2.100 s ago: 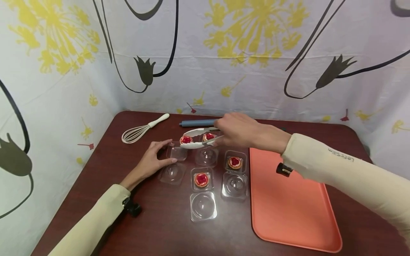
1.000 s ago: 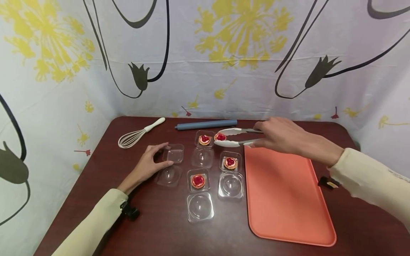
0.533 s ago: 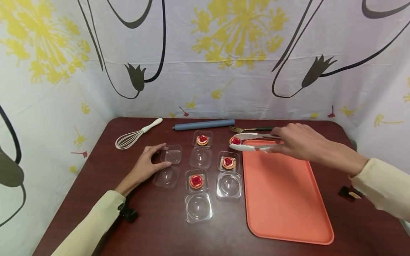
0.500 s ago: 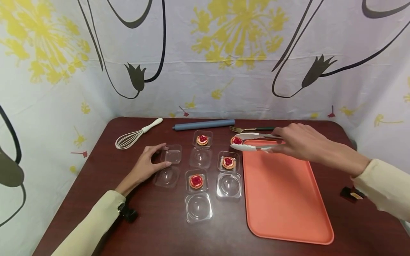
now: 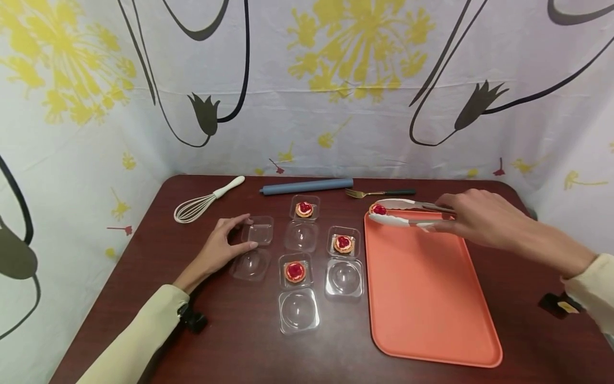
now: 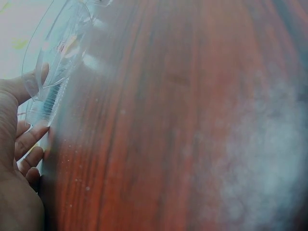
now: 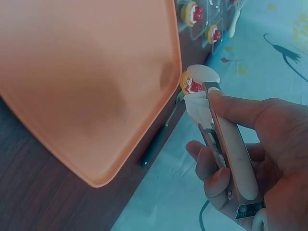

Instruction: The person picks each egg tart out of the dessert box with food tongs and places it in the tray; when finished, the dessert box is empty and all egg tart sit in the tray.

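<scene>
My left hand [image 5: 216,248] holds an empty clear plastic container [image 5: 260,230] by its left side, thumb and fingertips at its edges; its domed lid [image 5: 251,264] lies open toward me. In my right hand [image 5: 484,216] are white-tipped metal tongs [image 5: 400,220]. Between the tong tips sits a small red-topped tart [image 5: 378,209], at the back left corner of the orange tray [image 5: 431,298]; the right wrist view shows the tart [image 7: 191,84] gripped from both sides. Three more tarts sit in open containers: a back one [image 5: 304,209], a right one [image 5: 343,244], a front one [image 5: 295,271].
A white whisk [image 5: 192,209] lies at the back left. Along the back edge are a blue rod [image 5: 307,186] and a fork with a dark green handle [image 5: 400,192]. A patterned cloth wall [image 5: 307,133] stands behind the table.
The right hand has carried the tart in the tongs rightward, from near the back container to the tray's back left corner. The left hand stays on the empty container.
</scene>
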A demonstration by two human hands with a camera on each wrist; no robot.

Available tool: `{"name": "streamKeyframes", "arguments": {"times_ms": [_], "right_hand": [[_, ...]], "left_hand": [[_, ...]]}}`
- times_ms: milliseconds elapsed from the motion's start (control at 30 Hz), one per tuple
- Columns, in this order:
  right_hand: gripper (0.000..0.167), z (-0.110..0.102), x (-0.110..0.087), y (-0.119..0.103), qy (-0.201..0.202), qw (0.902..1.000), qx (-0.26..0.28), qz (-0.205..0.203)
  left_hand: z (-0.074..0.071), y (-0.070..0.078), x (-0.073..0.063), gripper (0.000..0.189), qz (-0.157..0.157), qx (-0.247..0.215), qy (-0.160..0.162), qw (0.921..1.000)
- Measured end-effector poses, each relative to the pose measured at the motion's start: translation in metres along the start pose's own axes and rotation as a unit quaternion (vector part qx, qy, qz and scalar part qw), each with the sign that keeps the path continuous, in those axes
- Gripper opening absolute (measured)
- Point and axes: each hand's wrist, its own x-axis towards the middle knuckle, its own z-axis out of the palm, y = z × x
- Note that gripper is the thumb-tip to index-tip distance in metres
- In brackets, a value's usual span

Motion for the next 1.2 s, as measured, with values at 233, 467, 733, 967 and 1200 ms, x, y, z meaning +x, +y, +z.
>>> {"name": "streamKeyframes", "arguments": {"times_ms": [233, 467, 733, 967, 1200], "right_hand": [[0.065, 0.002, -0.012, 0.01, 0.009, 1.0, -0.002, -0.004], [0.06, 0.011, -0.019, 0.023, 0.005, 1.0, 0.002, 0.001], [0.052, 0.023, -0.019, 0.037, 0.013, 0.9997, 0.014, -0.013], [0.054, 0.016, -0.024, 0.026, -0.006, 1.0, 0.006, -0.001], [0.05, 0.018, -0.025, 0.026, -0.007, 1.0, 0.005, 0.003]], "left_hand": [[0.0, 0.001, 0.0, 0.078, 0.001, -0.001, 0.003, 1.0], [0.0, 0.001, 0.0, 0.078, 0.002, 0.001, 0.002, 1.0], [0.0, 0.001, 0.0, 0.077, 0.004, -0.007, 0.001, 1.0], [0.0, 0.0, 0.0, 0.079, 0.001, -0.003, -0.002, 1.0], [0.0, 0.002, 0.0, 0.078, -0.005, -0.001, -0.006, 1.0]]}}
